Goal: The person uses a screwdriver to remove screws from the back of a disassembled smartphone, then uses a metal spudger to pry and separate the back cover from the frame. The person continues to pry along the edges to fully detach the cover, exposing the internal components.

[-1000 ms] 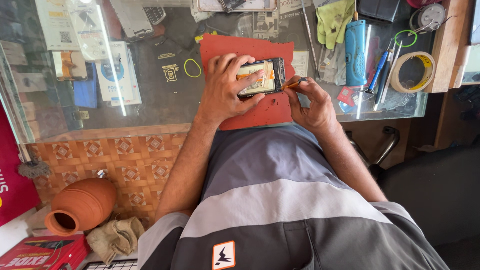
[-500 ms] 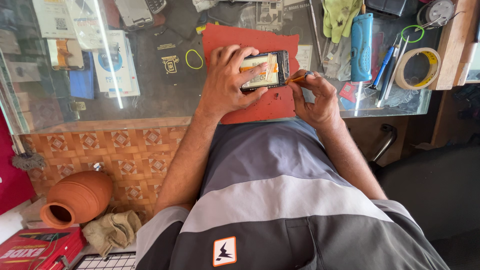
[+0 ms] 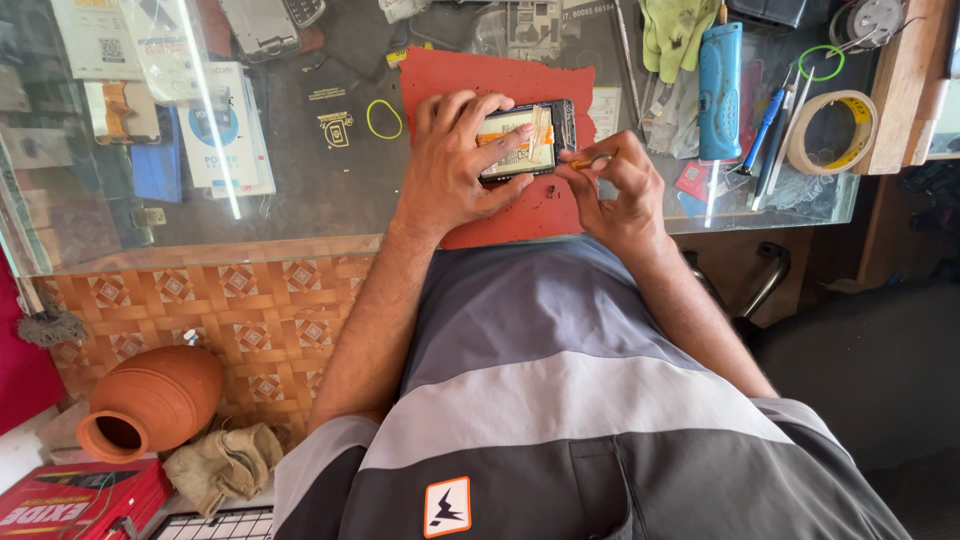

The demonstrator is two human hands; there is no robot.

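Observation:
An opened mobile phone [image 3: 525, 140], its inner parts and an orange strip showing, lies on a red mat [image 3: 470, 80] on the glass counter. My left hand [image 3: 455, 165] clasps the phone from the left side and holds it down. My right hand [image 3: 615, 190] pinches a small orange-handled tool [image 3: 582, 160] whose tip meets the phone's right edge. Both forearms reach up from my grey and black shirt.
On the glass to the right lie a blue tool case [image 3: 720, 90], pens [image 3: 765, 130], a tape roll [image 3: 832, 130] and a green glove [image 3: 675, 30]. Cards, packets and a green rubber band [image 3: 382, 118] sit to the left. A clay pot [image 3: 150, 400] stands on the floor.
The view has shifted slightly downward on the counter. My right hand has moved in closer to the phone's right edge with the tool. My left hand keeps its hold.

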